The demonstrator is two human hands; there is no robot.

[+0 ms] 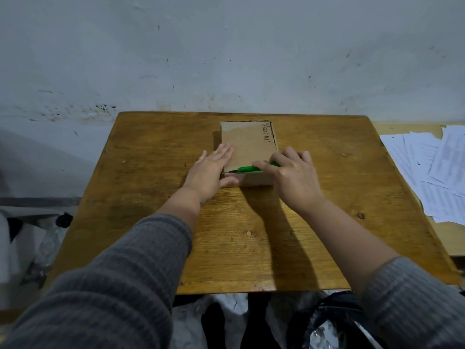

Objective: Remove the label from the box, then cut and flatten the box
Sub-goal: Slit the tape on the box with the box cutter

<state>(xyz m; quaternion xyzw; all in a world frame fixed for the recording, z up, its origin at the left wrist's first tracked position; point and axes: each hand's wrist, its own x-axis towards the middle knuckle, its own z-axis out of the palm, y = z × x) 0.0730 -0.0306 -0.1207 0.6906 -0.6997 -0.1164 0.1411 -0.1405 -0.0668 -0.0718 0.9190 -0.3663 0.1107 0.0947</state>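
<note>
A small brown cardboard box (247,144) lies flat on the wooden table (141,197), with handwriting along its right side. My left hand (210,172) rests with spread fingers against the box's left side and front corner. My right hand (289,177) is closed around a green-handled cutter (247,169). The cutter lies along the box's near top edge, its tip pointing left toward the front left corner. No label is visible on the box's top face.
Loose white printed sheets (432,170) are spread on a lighter surface to the right of the table. A stained white wall stands just behind the table. Plastic bags and dark clutter (327,321) sit below the table's near edge.
</note>
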